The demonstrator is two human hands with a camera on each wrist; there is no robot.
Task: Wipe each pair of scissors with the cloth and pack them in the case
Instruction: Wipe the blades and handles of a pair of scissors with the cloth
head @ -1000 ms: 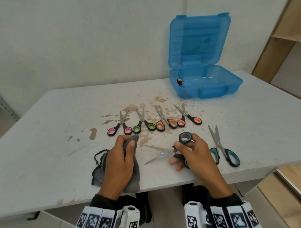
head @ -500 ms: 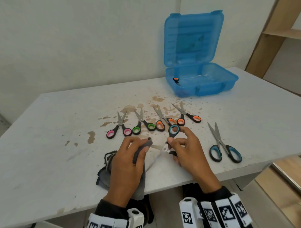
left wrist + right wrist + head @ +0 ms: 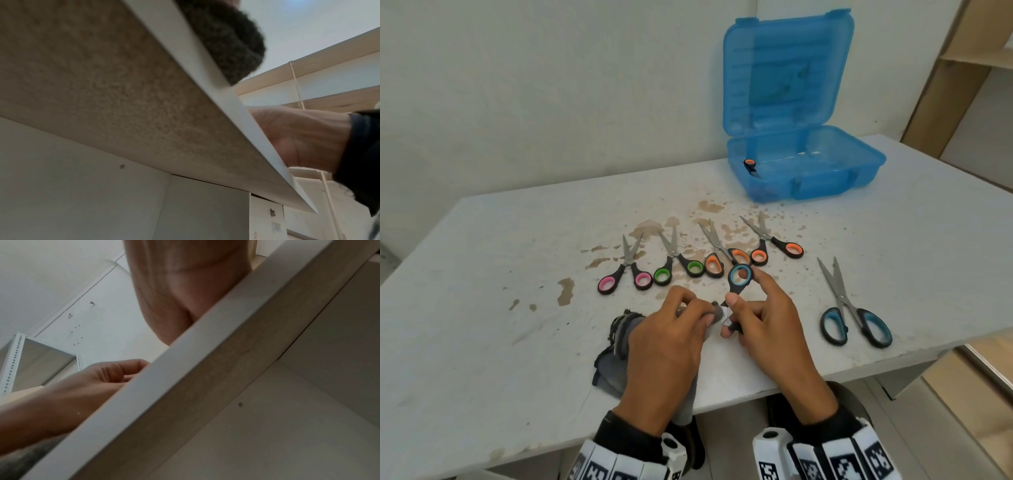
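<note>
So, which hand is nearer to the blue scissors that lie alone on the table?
The right hand. It holds another blue pair just left of the lone blue scissors. The left hand, gripping the grey cloth, sits farther left, beyond the right hand.

Blades of the blue-handled scissors [image 3: 739, 278] were hidden beneath the cloth [image 3: 616, 346] and the left hand's fingers [image 3: 690, 308]. In both wrist views, the surface [image 3: 205, 68] edge concealed the fingers and whatever they held.
</note>
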